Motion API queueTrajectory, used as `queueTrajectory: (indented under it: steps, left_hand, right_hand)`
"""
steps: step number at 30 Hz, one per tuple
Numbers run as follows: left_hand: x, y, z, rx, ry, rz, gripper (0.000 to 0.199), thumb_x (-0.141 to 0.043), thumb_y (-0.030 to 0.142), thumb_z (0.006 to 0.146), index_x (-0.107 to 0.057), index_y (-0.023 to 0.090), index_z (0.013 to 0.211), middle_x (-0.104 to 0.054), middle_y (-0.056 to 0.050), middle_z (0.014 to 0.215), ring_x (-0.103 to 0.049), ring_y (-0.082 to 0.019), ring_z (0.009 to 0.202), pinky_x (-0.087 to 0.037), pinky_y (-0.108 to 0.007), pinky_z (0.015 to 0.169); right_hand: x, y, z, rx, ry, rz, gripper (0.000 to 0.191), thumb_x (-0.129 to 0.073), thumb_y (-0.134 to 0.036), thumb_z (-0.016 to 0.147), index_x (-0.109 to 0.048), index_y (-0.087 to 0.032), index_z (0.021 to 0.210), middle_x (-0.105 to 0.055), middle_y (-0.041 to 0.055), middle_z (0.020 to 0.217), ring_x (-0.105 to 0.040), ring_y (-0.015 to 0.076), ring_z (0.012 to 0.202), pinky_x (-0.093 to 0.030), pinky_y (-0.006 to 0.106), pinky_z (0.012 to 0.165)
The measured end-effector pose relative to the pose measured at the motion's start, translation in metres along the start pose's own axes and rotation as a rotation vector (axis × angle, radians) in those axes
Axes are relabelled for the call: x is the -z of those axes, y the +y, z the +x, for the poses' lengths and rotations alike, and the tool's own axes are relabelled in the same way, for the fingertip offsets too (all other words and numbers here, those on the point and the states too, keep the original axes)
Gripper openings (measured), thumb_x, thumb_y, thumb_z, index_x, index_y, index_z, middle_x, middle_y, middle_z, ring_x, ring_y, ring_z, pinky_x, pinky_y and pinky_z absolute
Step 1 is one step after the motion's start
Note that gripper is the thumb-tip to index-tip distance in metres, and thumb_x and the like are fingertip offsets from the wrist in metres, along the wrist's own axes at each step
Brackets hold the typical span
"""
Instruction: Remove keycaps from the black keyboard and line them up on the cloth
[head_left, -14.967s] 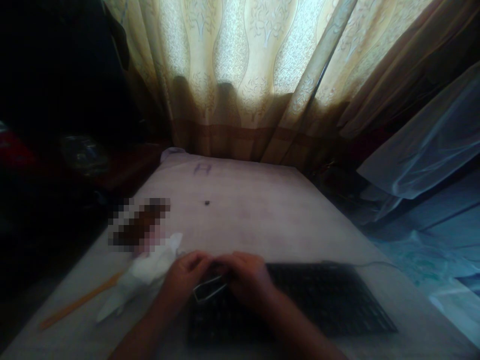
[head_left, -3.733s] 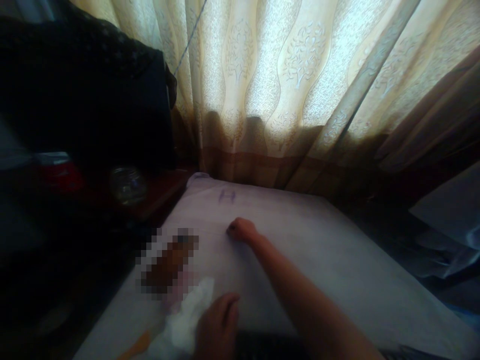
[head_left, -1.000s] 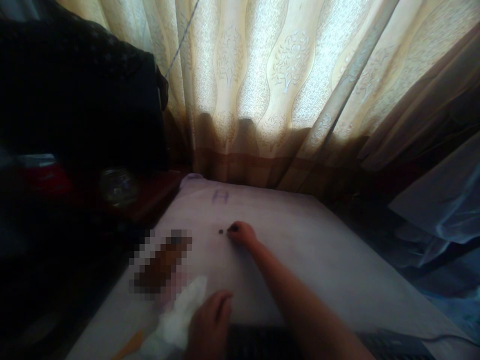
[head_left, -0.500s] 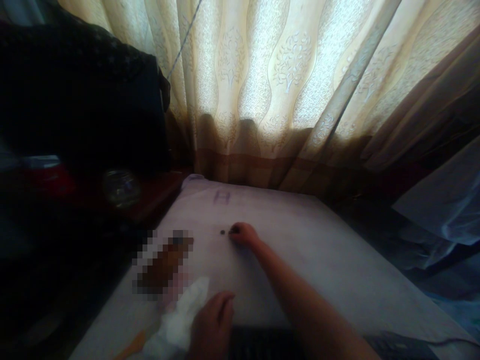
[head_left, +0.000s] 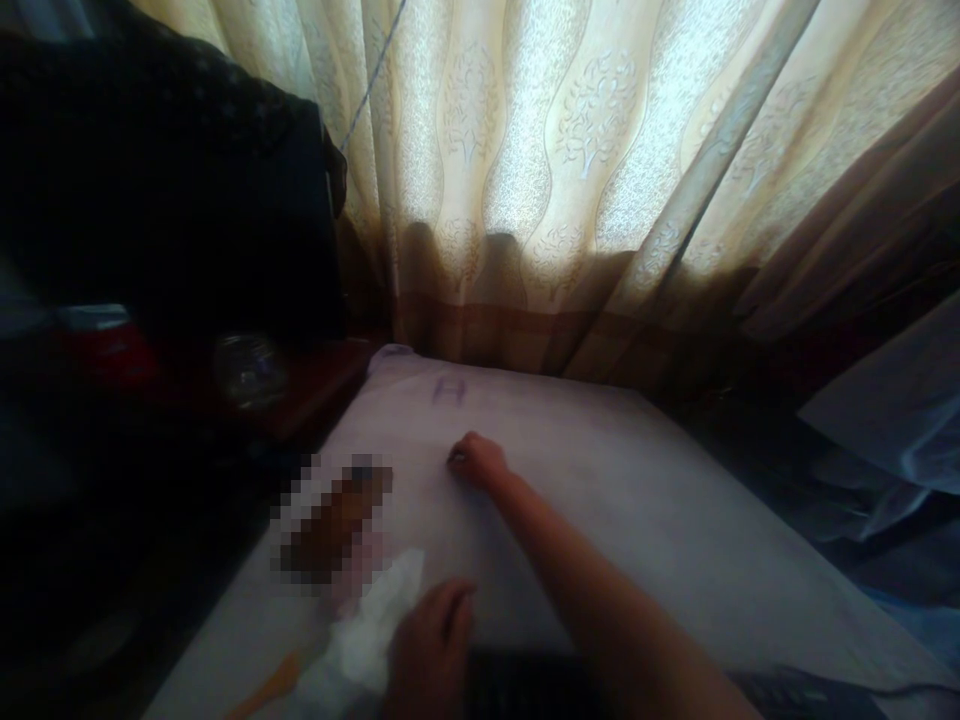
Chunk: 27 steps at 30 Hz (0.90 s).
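Observation:
On the pale cloth-covered table, my right hand (head_left: 480, 461) is pinched closed, with its fingertips down near the surface. A small dark piece (head_left: 454, 458) shows at those fingertips, mostly hidden by them. Nearer to me, at the front of the table, my left hand (head_left: 431, 640) rests with its fingers loosely bent and a gap beside the thumb; nothing shows in it. Crumpled white tissue or thin plastic (head_left: 375, 635) lies against its left side.
Left of my hands is a blurred-out brown item (head_left: 334, 525), with an orange strip (head_left: 274, 682) below it. A black keyboard-like object (head_left: 532, 685) lies along the front edge. A clear rounded container (head_left: 250, 370) stands at left. Behind the table hangs a patterned curtain (head_left: 517, 270).
My right hand has moved slightly left, over the spot where a separate small dark piece lay; that piece no longer shows apart from the fingers. My left hand has barely moved.

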<state>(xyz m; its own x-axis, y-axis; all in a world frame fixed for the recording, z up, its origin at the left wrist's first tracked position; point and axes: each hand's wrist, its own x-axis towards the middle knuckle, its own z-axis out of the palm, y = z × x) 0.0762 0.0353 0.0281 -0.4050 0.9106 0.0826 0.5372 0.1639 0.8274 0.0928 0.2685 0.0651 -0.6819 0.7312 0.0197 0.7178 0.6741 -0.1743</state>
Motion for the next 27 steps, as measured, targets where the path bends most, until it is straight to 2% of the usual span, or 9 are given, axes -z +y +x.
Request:
queueTrajectory:
  steps: [9, 14, 19, 22, 27]
  left_hand:
    - [0.000, 0.000, 0.000, -0.049, 0.055, -0.011, 0.028, -0.042, 0.030, 0.084, -0.068, 0.023, 0.092, -0.073, -0.003, 0.088, -0.068, -0.018, 0.080, -0.054, -0.028, 0.075]
    - [-0.001, -0.001, 0.000, -0.033, 0.039, 0.002, 0.029, -0.042, 0.028, 0.084, -0.068, 0.022, 0.095, -0.073, -0.004, 0.091, -0.068, -0.018, 0.083, -0.053, -0.029, 0.076]
    - [-0.003, -0.004, 0.000, -0.030, 0.040, -0.001, 0.029, -0.042, 0.028, 0.085, -0.068, 0.022, 0.094, -0.073, -0.004, 0.091, -0.068, -0.018, 0.084, -0.053, -0.029, 0.078]
    - [-0.002, -0.005, 0.000, -0.055, 0.030, -0.010, 0.028, -0.042, 0.029, 0.086, -0.067, 0.022, 0.097, -0.073, -0.004, 0.091, -0.068, -0.017, 0.085, -0.053, -0.027, 0.078]
    - [0.000, -0.003, -0.001, -0.064, 0.037, -0.019, 0.027, -0.043, 0.029, 0.086, -0.068, 0.023, 0.097, -0.073, -0.004, 0.091, -0.068, -0.017, 0.085, -0.053, -0.026, 0.078]
  right_hand:
    - [0.004, -0.003, 0.008, 0.066, -0.046, -0.036, 0.025, -0.053, -0.036, 0.083, -0.071, -0.027, 0.098, -0.065, 0.0069, 0.106, -0.061, 0.0212, 0.094, -0.044, 0.027, 0.075]
    - [-0.001, 0.001, 0.016, 0.007, -0.038, -0.023, 0.026, -0.052, -0.038, 0.084, -0.071, -0.027, 0.099, -0.069, 0.0068, 0.100, -0.063, 0.0215, 0.091, -0.044, 0.027, 0.070]
    - [-0.002, 0.004, 0.017, -0.043, 0.014, -0.021, 0.028, -0.047, -0.032, 0.087, -0.069, -0.022, 0.102, -0.068, 0.0099, 0.101, -0.063, 0.0228, 0.091, -0.044, 0.029, 0.070]
    - [0.003, 0.006, 0.012, -0.017, 0.039, -0.014, 0.027, -0.047, -0.031, 0.087, -0.069, -0.023, 0.102, -0.067, 0.0081, 0.104, -0.062, 0.0215, 0.093, -0.043, 0.028, 0.072]
    - [0.009, 0.005, 0.004, 0.066, 0.031, -0.002, 0.025, -0.058, -0.039, 0.081, -0.069, -0.028, 0.101, -0.067, 0.0035, 0.104, -0.060, 0.0193, 0.095, -0.042, 0.025, 0.075]
